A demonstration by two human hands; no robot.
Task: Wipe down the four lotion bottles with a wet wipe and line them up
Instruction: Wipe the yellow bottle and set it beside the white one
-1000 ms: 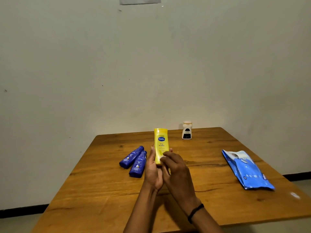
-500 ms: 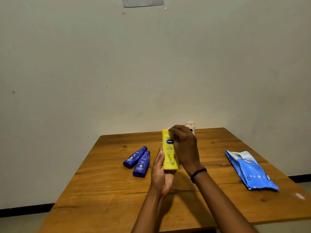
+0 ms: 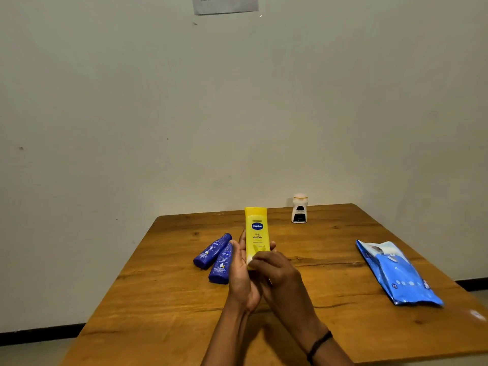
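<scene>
A tall yellow lotion bottle (image 3: 256, 228) stands upright above the table's middle, held from behind and the left by my left hand (image 3: 241, 276). My right hand (image 3: 280, 276) presses over the bottle's lower front; a bit of white wipe seems to show under its fingers, but I cannot tell for sure. Two dark blue lotion bottles (image 3: 212, 250) (image 3: 221, 265) lie side by side on the table just left of my hands. A small white bottle with a black label (image 3: 299, 209) stands upright at the far edge.
A blue wet-wipe pack (image 3: 398, 273) lies flat near the right edge of the wooden table (image 3: 163, 299). The table's far edge meets a plain wall with a paper sign (image 3: 225, 3) high up.
My right hand has slid down from the top of the yellow bottle to its lower front. The bottle is more upright, and my left hand still holds it.
</scene>
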